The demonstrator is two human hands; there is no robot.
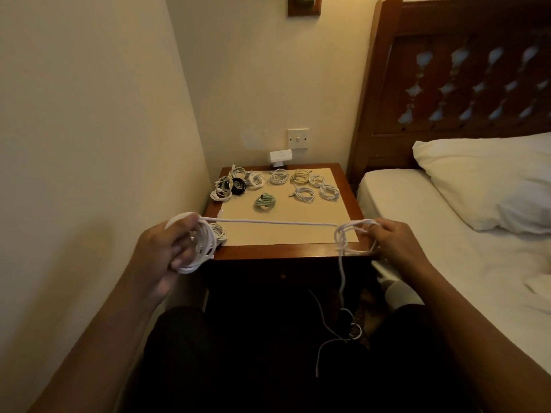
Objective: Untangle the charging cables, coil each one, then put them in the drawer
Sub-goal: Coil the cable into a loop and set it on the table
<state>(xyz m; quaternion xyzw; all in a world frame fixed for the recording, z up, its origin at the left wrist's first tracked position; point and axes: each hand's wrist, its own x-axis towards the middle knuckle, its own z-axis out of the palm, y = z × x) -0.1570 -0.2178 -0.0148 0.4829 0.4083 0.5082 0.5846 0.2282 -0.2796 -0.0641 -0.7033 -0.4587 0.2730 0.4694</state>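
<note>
My left hand [167, 251] grips a coil of white cable [202, 248] at the front left corner of the wooden nightstand [286, 251]. One strand of that cable runs taut to the right, where my right hand [396, 242] pinches a knotted loop [347, 236] at the front right corner. From the knot a tail hangs down towards my lap and ends in loose tangles [343, 332]. Several coiled cables lie at the back of the nightstand: white ones [278, 176], a green one [264, 201] and a black one [238, 186]. The drawer front [283, 275] below is dark and closed.
A beige mat [286, 213] covers the nightstand top. The wall stands close on the left. A bed with a white pillow [489, 180] and wooden headboard [453, 70] lies on the right. A white plug adapter [280, 158] and a wall switch [298, 139] sit behind the nightstand.
</note>
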